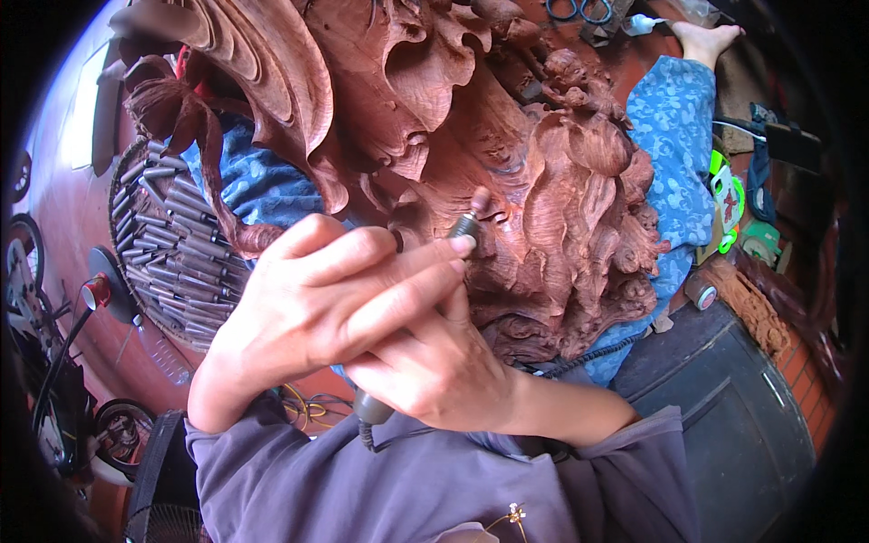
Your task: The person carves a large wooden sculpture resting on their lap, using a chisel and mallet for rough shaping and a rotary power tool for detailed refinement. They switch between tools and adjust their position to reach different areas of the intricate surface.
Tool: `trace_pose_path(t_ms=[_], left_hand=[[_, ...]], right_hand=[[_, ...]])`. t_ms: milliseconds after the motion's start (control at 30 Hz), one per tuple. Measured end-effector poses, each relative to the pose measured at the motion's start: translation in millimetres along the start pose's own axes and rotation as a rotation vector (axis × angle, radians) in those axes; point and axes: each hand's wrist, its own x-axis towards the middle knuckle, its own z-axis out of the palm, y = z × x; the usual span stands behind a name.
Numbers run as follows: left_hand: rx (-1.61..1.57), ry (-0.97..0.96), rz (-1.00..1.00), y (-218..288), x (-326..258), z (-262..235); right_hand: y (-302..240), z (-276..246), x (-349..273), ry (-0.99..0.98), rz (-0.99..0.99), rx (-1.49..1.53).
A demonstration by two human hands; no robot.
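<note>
A rotary carving tool [463, 226] with a ribbed metal collar and a small rounded tip slants up from under my hands. Its tip is at the surface of a large reddish-brown wood carving [561, 199], full of folds and curled edges. My right hand [434, 371] is wrapped round the tool's body, whose dark rear end and cord show below the palm. My left hand [312, 294] lies across the right one, its fingers closed against the tool near the collar. Most of the tool's body is hidden by the two hands.
At the left stands a round basket [116, 217] packed with many metal carving tools, near a clear plastic bottle [165, 355]. Legs in blue patterned cloth [668, 136] flank the carving. A dark seat-like block [724, 398] is at the right; blue-handled scissors [579, 11] lie at the far side.
</note>
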Motion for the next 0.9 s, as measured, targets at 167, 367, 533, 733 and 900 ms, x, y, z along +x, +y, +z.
trace_pose_path(t_ms=[167, 367, 533, 733, 900], left_hand=[[0.038, -0.029, 0.035, -2.3, -0.3, -1.0], [-0.005, 0.011, -0.001, 1.1, 1.5, -1.4], [-0.037, 0.023, 0.018, -0.1, 4.3, 3.6], [0.062, -0.009, -0.024, -3.6, 2.9, -6.2], [-0.015, -0.007, 0.006, -0.5, 5.3, 0.7]], right_hand=[[-3.0, -0.1, -0.5, -0.004, 0.009, -0.050], [-4.2, -2.2, 1.2, -0.006, 0.026, -0.033], [-3.9, -4.3, 0.0, -0.020, 0.042, -0.075], [4.9, 2.3, 7.9, 0.042, -0.013, 0.072], [-1.7, -7.2, 1.4, -0.019, 0.042, -0.026]])
